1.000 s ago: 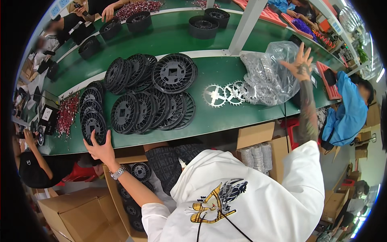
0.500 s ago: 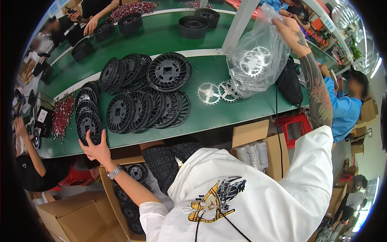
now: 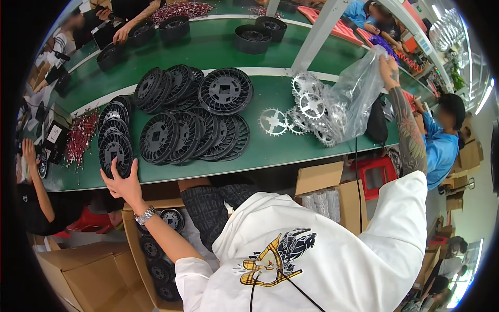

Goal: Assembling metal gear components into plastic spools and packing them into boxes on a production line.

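Observation:
My right hand [image 3: 389,72] grips the bottom end of a clear plastic bag [image 3: 358,86], held up and tilted at the right of the green bench. Silver toothed metal rings [image 3: 312,105] lie in a heap at the bag's mouth, some still under the film. One toothed ring [image 3: 273,121] lies flat to the left of the heap. My left hand [image 3: 125,186], its fingers spread, touches the near rim of a black spoked disc [image 3: 115,152] at the bench's front edge. More black discs [image 3: 225,91] lie in overlapping rows across the middle.
Small red and silver parts [image 3: 80,138] are piled at the left. Behind runs a green belt [image 3: 208,52] carrying black round housings [image 3: 252,39]. A metal post [image 3: 317,39] stands near the bag. Below are open cartons [image 3: 358,203] and a red stool [image 3: 375,177]. Co-workers sit on both sides.
Toothed rings have slid out of the bag onto the bench in a heap. My right hand has moved down and to the right with the emptier bag. My left hand stays at the disc.

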Demonstrator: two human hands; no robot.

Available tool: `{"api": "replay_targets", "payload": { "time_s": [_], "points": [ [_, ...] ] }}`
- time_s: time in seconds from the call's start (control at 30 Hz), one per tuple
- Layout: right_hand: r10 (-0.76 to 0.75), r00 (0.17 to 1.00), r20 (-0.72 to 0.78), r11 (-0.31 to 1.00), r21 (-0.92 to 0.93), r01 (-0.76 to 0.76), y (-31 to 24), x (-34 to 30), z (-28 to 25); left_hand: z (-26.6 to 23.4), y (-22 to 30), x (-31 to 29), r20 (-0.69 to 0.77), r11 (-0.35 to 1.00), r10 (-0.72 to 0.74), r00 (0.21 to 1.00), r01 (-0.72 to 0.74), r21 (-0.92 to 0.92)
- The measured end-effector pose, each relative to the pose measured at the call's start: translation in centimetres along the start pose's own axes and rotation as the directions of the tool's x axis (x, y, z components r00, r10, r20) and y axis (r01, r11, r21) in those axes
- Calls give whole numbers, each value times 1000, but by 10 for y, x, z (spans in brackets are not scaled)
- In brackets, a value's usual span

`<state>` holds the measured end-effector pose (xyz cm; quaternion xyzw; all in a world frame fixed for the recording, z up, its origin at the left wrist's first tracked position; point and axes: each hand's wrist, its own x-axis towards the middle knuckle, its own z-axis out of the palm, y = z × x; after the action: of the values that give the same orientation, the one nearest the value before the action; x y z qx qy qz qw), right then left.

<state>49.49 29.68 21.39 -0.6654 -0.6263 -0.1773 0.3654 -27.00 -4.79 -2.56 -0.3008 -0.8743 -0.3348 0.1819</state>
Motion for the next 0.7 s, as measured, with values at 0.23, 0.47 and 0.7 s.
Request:
{"api": "replay_targets", "payload": {
  "time_s": [0.23, 0.47, 0.7],
  "points": [
    [116, 985, -127, 969, -204, -141, 45, 25, -38, 6, -2, 2, -10, 1000, 19, 1000, -19, -6],
    [23, 925, -379, 995, -78, -57, -24, 21, -90, 4, -8, 1, -7, 1000, 20, 1000, -19, 13],
    [-390, 817, -424, 919, -239, 315, -34, 56, -101, 4, -9, 4, -25, 999, 41, 999, -40, 27]
  ]
}}
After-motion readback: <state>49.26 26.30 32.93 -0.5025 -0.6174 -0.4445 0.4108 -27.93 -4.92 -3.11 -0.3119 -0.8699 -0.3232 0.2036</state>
